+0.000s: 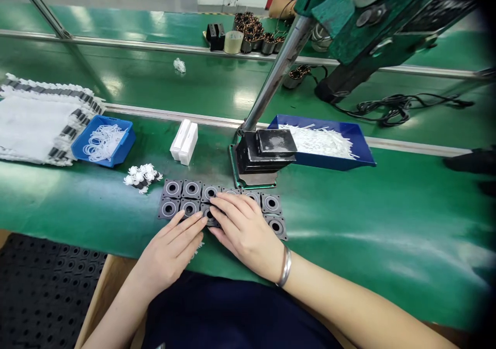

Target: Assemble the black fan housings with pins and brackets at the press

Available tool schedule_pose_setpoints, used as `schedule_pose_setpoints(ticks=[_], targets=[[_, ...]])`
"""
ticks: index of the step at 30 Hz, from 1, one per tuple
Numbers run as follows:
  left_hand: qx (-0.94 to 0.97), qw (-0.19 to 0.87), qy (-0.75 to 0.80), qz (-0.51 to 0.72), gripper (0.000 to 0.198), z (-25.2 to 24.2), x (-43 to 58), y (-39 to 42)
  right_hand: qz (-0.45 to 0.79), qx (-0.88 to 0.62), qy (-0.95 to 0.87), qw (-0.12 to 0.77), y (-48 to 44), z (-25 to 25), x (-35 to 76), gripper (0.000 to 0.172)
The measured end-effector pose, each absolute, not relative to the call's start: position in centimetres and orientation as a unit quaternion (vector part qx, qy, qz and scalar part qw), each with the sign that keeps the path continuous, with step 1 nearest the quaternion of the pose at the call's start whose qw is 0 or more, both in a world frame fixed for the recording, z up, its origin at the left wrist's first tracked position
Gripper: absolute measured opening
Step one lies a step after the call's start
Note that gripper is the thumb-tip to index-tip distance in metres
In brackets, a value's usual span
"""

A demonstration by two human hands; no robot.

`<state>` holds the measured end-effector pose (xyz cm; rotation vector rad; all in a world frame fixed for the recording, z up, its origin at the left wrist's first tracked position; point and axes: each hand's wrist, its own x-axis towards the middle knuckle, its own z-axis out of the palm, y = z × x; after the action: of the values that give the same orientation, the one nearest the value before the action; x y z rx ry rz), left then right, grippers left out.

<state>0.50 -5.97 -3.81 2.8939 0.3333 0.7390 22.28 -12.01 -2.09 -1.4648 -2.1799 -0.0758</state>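
Two rows of black square flanged parts point(191, 189), each with a round central hole and a pale ring, lie side by side on the green bench. My left hand point(170, 251) lies at the near row, its fingers stretched out and their tips touching the parts. Over the middle and right of the rows rests my right hand point(248, 233), fingers extended and fingertips on a near-row part point(210, 213). Several parts are hidden beneath the right hand. Neither hand has anything lifted off the bench.
Behind the rows stands a green press point(253, 106) with a black block base. A blue bin point(129, 145) holds white rings; a dark blue tray point(360, 153) holds white strips. White blocks point(184, 141) and a white-and-black cluster point(141, 177) lie nearby. Black parts point(50, 287) fill the lower left.
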Motion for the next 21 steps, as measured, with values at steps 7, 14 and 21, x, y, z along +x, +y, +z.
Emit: schedule_pose_setpoints(ticks=[7,14,21], targets=[[0.946,0.106,0.137,0.275,0.028,-2.6,0.6,-6.3,0.056,-0.543,-0.768,0.335,-12.9,-0.9,23.6,0.039],[0.876,0.23,0.253,0.341,0.022,-0.3,2.9,-7.1,0.291,-0.502,-0.708,0.403,-12.8,1.1,23.7,0.01],[0.856,0.262,0.312,0.319,0.023,-0.9,2.2,-7.6,0.343,-0.51,-0.678,0.404,-11.4,1.0,24.8,0.007]])
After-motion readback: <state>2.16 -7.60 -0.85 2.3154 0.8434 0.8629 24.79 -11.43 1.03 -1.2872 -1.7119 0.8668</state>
